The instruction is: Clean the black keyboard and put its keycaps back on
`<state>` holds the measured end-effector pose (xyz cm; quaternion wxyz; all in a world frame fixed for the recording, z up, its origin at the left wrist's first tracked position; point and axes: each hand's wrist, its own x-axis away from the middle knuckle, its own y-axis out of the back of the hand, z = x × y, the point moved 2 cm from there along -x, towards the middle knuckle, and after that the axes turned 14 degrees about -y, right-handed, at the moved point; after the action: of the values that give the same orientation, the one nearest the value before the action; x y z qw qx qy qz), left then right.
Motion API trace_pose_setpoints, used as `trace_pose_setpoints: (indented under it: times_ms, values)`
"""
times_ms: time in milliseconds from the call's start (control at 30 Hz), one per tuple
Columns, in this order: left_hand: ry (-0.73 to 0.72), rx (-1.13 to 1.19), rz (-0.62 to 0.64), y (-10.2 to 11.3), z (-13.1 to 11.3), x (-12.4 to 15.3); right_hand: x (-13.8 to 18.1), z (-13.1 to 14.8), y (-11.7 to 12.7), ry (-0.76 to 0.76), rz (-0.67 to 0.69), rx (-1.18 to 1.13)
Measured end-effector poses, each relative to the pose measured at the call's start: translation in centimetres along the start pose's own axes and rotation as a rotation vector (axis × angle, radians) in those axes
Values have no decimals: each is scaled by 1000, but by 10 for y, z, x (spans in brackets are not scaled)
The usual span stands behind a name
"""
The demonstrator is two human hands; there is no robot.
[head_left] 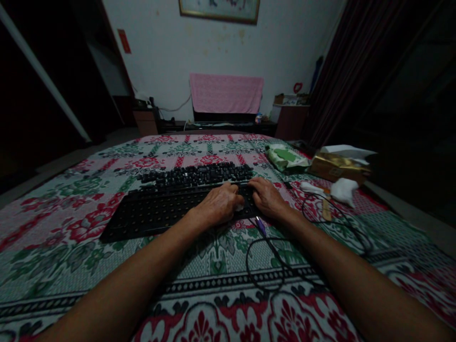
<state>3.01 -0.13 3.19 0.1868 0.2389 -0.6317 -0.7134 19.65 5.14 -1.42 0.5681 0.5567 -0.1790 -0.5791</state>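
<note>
A black keyboard with its keycaps off lies flat on the patterned cloth, showing rows of small round key seats. Over its right part, my left hand is closed, fingers curled down, with a bit of white, wipe-like material showing under them. My right hand grips the keyboard's right end, fingertips at the far edge. Just behind the keyboard is a heap of loose black keycaps. Under the hands, the keyboard's right end is partly hidden.
To the right sit a green wipes pack, a gold tissue box, a crumpled white tissue and a small wooden piece. A black cable with a purple plug loops over the cloth near my right forearm.
</note>
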Motion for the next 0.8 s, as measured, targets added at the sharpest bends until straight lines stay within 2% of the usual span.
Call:
trace_pose_setpoints:
  times_ms: [233, 533, 800]
  values:
    - [-67, 37, 75, 6, -4, 0, 0, 0, 0, 1, -7, -5]
    - [-48, 11, -40, -6, -7, -5, 0, -1, -2, 20, -25, 14]
    - [-122, 40, 6, -4, -5, -5, 0, -1, -1, 18, -16, 16]
